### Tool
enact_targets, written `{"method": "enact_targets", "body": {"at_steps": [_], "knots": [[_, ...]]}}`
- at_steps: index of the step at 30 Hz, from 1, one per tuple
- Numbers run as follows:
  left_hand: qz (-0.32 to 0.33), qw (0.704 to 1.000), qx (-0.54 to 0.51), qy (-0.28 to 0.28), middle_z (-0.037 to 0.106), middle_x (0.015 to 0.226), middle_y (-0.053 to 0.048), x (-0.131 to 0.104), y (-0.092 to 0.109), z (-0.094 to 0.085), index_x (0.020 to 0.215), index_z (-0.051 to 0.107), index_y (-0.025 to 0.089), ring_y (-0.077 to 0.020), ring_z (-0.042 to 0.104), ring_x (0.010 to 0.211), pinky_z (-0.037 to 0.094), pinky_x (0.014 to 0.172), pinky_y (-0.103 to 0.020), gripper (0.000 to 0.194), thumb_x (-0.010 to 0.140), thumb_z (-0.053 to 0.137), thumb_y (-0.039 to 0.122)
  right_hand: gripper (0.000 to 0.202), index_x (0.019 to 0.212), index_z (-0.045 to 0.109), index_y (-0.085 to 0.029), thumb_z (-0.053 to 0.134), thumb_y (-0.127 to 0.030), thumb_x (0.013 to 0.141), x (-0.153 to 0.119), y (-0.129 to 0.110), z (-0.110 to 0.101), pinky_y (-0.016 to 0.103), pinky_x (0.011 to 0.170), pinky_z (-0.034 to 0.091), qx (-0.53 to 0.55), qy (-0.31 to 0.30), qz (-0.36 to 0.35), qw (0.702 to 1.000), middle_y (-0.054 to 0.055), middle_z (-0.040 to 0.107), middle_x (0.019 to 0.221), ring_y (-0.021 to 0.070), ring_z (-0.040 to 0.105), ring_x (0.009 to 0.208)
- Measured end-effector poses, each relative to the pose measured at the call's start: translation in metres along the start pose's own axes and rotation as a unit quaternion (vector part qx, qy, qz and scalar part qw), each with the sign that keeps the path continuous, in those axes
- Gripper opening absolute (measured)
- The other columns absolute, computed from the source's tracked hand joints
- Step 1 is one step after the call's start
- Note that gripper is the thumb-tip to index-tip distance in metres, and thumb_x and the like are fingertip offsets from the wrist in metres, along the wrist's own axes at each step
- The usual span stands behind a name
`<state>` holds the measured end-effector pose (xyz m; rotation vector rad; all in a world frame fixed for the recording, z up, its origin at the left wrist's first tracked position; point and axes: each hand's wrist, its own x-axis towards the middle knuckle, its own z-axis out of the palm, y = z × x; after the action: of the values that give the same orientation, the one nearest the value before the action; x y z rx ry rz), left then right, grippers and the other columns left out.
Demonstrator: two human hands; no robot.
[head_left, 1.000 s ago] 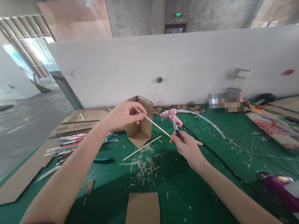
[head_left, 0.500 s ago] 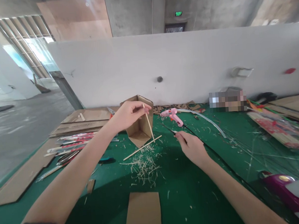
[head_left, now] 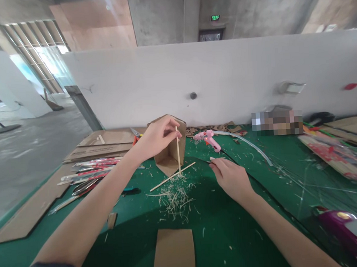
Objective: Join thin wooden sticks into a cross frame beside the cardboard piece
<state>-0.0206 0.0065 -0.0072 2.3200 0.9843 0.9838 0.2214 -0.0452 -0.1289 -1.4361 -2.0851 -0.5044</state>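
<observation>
My left hand pinches the upper end of a thin wooden stick, held nearly upright. Its lower end is near another stick lying on the green table. Behind that hand stands an open cardboard box. My right hand is closed around a slim tool with a thin dark tip pointing left; most of it is hidden. Beyond my right hand lies a pink glue gun. Pale shavings are heaped below the sticks.
A cardboard piece lies at the near edge. Packaged tools, cardboard sheets and orange-handled pliers are on the left. A purple device sits at right, beyond a black cord.
The stick in my left hand has turned more upright, its lower end shifting left. The tool in my right hand now points more level. The whole view has shifted slightly.
</observation>
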Motion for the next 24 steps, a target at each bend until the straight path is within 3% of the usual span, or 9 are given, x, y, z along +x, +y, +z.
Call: {"method": "enact_targets", "body": {"at_steps": [3, 6, 11, 15, 20, 24], "knots": [[0.009, 1.0, 0.009, 0.002, 0.066, 0.085, -0.003, 0.0, 0.0, 0.002, 0.093, 0.044, 0.02, -0.014, 0.062, 0.087, 0.046, 0.079, -0.029, 0.008, 0.085, 0.042, 0.019, 0.03, 0.086, 0.06, -0.019, 0.033, -0.032, 0.092, -0.001, -0.01, -0.003, 0.024, 0.057, 0.027, 0.004, 0.014, -0.021, 1.0, 0.004, 0.061, 0.077, 0.0122, 0.054, 0.071], [0.019, 1.0, 0.007, -0.001, 0.066, 0.09, -0.004, 0.0, 0.001, 0.005, 0.093, 0.047, 0.02, -0.0141, 0.063, 0.088, 0.047, 0.078, -0.027, 0.009, 0.084, 0.044, 0.02, 0.029, 0.082, 0.06, -0.02, 0.037, -0.035, 0.091, 0.003, -0.03, -0.005, 0.026, 0.06, 0.026, -0.009, -0.013, -0.09, 0.996, 0.003, 0.059, 0.069, 0.0131, 0.051, 0.069], [0.02, 1.0, -0.013, 0.01, 0.064, 0.095, -0.005, 0.001, 0.001, 0.007, 0.093, 0.05, 0.019, -0.0143, 0.063, 0.087, 0.049, 0.079, -0.028, 0.011, 0.083, 0.047, 0.023, 0.03, 0.074, 0.057, -0.02, 0.035, -0.032, 0.092, 0.029, -0.052, -0.003, 0.028, 0.06, 0.022, -0.045, -0.015, -0.144, 0.988, 0.002, 0.057, 0.065, 0.0136, 0.048, 0.067], [-0.006, 0.999, -0.041, -0.007, 0.064, 0.089, -0.005, 0.001, -0.001, 0.006, 0.095, 0.05, 0.019, -0.0154, 0.063, 0.085, 0.053, 0.069, -0.025, 0.014, 0.083, 0.048, 0.026, 0.03, 0.076, 0.056, -0.019, 0.033, -0.027, 0.093, 0.039, -0.049, 0.005, 0.028, 0.062, 0.022, -0.064, -0.001, -0.119, 0.991, 0.004, 0.058, 0.071, 0.0142, 0.048, 0.071], [-0.015, 0.999, -0.045, -0.015, 0.064, 0.091, -0.005, 0.001, -0.003, 0.007, 0.097, 0.048, 0.019, -0.0149, 0.063, 0.081, 0.053, 0.063, -0.024, 0.015, 0.083, 0.046, 0.025, 0.032, 0.076, 0.056, -0.019, 0.032, -0.03, 0.093, 0.025, -0.037, 0.019, 0.027, 0.055, 0.019, -0.067, -0.019, -0.087, 0.994, 0.003, 0.058, 0.067, 0.0121, 0.049, 0.065], [-0.008, 0.999, -0.042, -0.006, 0.064, 0.088, -0.005, 0.001, -0.004, 0.008, 0.098, 0.049, 0.02, -0.0151, 0.063, 0.079, 0.052, 0.062, -0.025, 0.016, 0.083, 0.047, 0.025, 0.032, 0.077, 0.055, -0.019, 0.03, -0.031, 0.094, 0.026, -0.034, 0.021, 0.027, 0.051, 0.015, -0.072, 0.001, -0.069, 0.995, 0.002, 0.059, 0.067, 0.0111, 0.051, 0.063]]}}
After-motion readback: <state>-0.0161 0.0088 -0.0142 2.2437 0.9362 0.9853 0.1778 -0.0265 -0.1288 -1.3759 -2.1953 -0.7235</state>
